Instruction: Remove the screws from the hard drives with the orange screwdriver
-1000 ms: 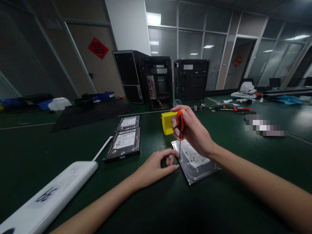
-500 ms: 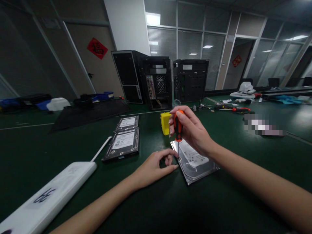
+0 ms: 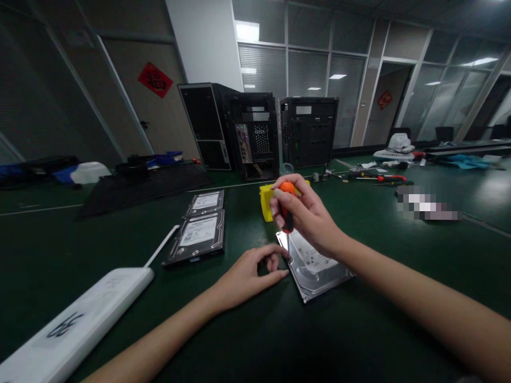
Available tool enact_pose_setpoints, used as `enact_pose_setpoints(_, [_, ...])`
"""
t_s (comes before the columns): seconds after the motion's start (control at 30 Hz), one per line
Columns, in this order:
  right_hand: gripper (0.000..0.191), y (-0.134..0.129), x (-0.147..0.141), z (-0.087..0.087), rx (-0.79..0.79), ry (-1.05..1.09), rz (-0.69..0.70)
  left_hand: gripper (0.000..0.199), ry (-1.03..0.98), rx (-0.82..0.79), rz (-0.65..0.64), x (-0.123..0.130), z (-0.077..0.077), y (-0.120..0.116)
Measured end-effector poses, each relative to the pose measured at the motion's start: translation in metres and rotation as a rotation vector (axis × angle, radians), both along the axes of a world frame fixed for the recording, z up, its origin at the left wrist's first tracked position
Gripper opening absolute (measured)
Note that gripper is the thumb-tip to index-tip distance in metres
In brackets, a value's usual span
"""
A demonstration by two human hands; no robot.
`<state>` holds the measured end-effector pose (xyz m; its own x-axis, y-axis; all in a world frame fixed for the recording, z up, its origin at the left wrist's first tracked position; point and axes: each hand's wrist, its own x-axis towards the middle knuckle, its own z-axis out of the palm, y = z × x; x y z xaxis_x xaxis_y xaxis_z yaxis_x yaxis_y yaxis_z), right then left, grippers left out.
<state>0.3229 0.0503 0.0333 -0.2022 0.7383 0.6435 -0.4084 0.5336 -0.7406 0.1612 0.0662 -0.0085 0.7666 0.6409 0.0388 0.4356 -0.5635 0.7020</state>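
Note:
A silver hard drive (image 3: 315, 279) with a white label lies on the green table, partly covered by my right hand (image 3: 309, 213). That hand is closed around the orange and black handle of a screwdriver (image 3: 286, 213). The screwdriver stands nearly upright, its tip at a screw point on the drive's left edge. My left hand (image 3: 255, 274) rests on the table left of the drive, index finger and thumb apart with their tips at its edge and the other fingers curled. Behind my right hand sits a yellow object (image 3: 266, 202), partly hidden.
Two more hard drives, a near one (image 3: 197, 236) and a far one (image 3: 205, 202), lie to the left. A white power strip (image 3: 80, 319) runs along the front left. Black computer cases (image 3: 205, 127) stand at the back. Tools (image 3: 387, 178) lie at right.
The view has shifted slightly, moving everything a little to the left. The screwdriver handle has turned and tilted slightly in my right hand. My left hand stays at the drive's edge.

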Motion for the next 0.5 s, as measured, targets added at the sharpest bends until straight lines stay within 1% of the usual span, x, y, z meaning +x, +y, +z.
enact_pose_setpoints(0.13, [0.021,0.005,0.003,-0.005,-0.058,0.036,-0.03,0.025,-0.013,-0.004,-0.01,0.0,-0.002,0.001])
enact_pose_setpoints(0.23, [0.024,0.006,0.002,-0.008,-0.099,0.088,-0.024,0.025,-0.018,-0.007,-0.011,0.0,-0.003,0.002])
enact_pose_setpoints(0.37, [0.021,0.002,-0.004,-0.01,-0.154,0.144,-0.025,0.025,-0.014,-0.011,-0.006,0.0,-0.002,0.001])
enact_pose_setpoints(0.5, [0.025,-0.003,-0.008,-0.01,-0.161,0.152,-0.08,0.026,-0.015,-0.005,-0.006,0.0,-0.001,0.0])
